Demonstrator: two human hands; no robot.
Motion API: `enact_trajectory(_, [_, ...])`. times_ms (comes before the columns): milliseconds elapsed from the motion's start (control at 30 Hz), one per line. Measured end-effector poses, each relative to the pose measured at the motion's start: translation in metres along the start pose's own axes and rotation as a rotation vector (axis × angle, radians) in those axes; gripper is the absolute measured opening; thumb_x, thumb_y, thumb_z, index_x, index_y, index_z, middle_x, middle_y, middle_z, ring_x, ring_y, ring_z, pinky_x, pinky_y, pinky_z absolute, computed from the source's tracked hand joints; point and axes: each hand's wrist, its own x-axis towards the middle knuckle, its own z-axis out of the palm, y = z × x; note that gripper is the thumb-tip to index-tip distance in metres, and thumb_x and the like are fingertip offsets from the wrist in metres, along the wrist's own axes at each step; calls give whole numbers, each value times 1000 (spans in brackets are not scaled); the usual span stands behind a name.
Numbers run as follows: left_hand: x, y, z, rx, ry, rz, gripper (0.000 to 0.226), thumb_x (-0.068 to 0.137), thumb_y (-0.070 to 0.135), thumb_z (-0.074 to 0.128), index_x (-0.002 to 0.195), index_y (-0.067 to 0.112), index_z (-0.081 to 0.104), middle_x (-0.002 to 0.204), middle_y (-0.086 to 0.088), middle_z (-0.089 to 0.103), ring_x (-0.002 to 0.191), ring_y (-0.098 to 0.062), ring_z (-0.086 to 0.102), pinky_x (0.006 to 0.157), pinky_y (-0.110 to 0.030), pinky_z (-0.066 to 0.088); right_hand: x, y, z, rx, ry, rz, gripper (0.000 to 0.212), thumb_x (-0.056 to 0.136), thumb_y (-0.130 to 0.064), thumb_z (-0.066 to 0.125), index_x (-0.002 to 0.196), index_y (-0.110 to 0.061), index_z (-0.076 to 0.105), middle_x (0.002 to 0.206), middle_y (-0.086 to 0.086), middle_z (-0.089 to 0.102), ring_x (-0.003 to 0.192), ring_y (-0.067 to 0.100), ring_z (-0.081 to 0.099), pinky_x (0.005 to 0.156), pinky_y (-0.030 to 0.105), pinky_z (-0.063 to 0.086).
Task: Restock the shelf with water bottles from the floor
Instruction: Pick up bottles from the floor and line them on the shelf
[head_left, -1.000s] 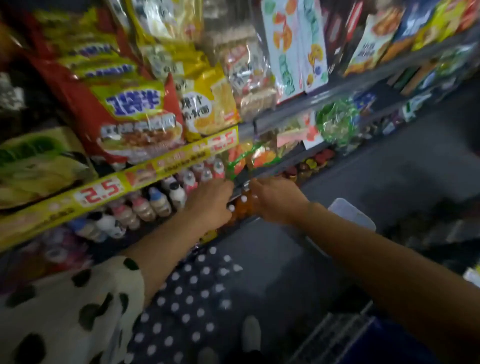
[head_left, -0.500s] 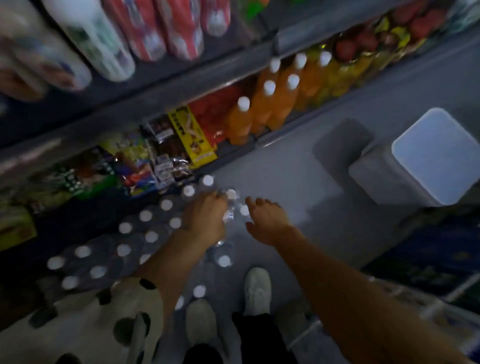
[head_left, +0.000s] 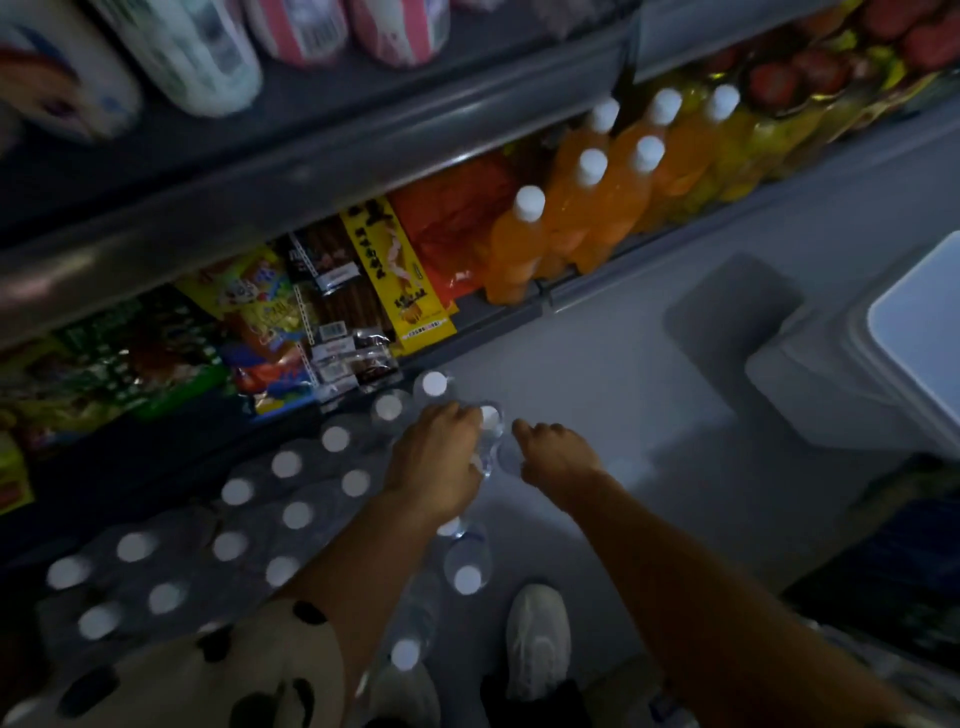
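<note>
Water bottles (head_left: 291, 514), white caps up, stand packed on the floor (head_left: 597, 374) right along the front edge of the bottom shelf (head_left: 511, 312), pack running from lower left to approx. frame centre. Left hand (head_left: 436, 462) is down on the pack's far right end, fingers curled over a bottle (head_left: 489, 431) w/ cap showing just past the knuckles; looks like a grip, palm hidden. Right hand (head_left: 553, 452) just beside it, fingers bent down at the same bottle's right side; contact can't be told, dim and blurred. Orange drink bottles (head_left: 571, 208) stand at the shelf's right end, snack packs (head_left: 332, 291) to their left. White shoe (head_left: 537, 639) on the floor below the hands.
</note>
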Motion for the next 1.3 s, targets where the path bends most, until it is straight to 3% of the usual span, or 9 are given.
enact_trajectory(267, [-66,62,-130,-131,-45,122,47,74,15,71,119,13,56,117,-7,55,110,-27,55,86,-39,49,-153,11,-214,140,50,-177,43,87,-31,61,118,-9,41,103,16,58,96,35,55,70,33,35])
enact_trajectory(367, [-105,98,-207,-189,-15,222,60,71,20,75,127,17,53,122,-5,55,114,-23,54,91,-36,47,-241,2,-326,216,189,-283,33,81,-23,68,102,-22,44,90,-1,53,82,23,52,66,29,30])
enact_trajectory(533, [-180,162,-360,-463,5,478,66,64,21,88,123,20,58,119,7,64,107,1,58,88,-9,44,-380,-24,-504,179,419,-392,27,78,-19,68,101,-15,55,76,0,54,67,14,47,57,26,32])
enact_trajectory(633, [-232,192,-445,-490,39,535,61,65,14,88,119,17,60,113,11,66,97,12,58,82,-4,43,-455,-51,-593,205,544,-494,22,81,-15,66,90,-25,48,72,-8,48,63,6,44,57,19,33])
enact_trajectory(700, [-263,206,-494,-538,88,559,50,67,7,86,109,16,61,93,15,70,79,16,61,73,-7,45,-498,-68,-640,259,603,-540,17,82,-6,65,86,-14,50,72,-5,44,62,3,39,57,15,31])
enact_trajectory(800, [-311,225,-562,-528,245,593,48,65,20,87,103,28,58,93,16,66,83,9,61,78,-16,45,-552,-96,-697,322,723,-537,18,81,-10,62,90,2,52,72,13,47,62,2,39,55,18,33])
enact_trajectory(1000, [-389,242,-662,-555,473,683,44,58,20,90,96,26,68,95,5,74,92,-13,70,88,-37,55,-631,-149,-774,276,1002,-542,25,85,-33,66,95,-12,56,73,-2,56,61,4,48,57,26,42])
enact_trajectory(1233, [-438,246,-721,-595,323,785,43,67,-10,77,98,18,64,85,14,71,84,-3,65,79,-17,50,-663,-201,-831,114,1166,-609,29,86,-32,66,76,-7,59,63,-3,49,56,5,40,52,23,34])
enact_trajectory(1300, [-444,244,-739,-614,337,779,42,67,-3,79,101,15,63,89,11,72,87,-5,65,80,-19,50,-663,-208,-850,60,1252,-595,34,86,-32,65,75,0,58,64,4,50,58,9,40,51,24,32])
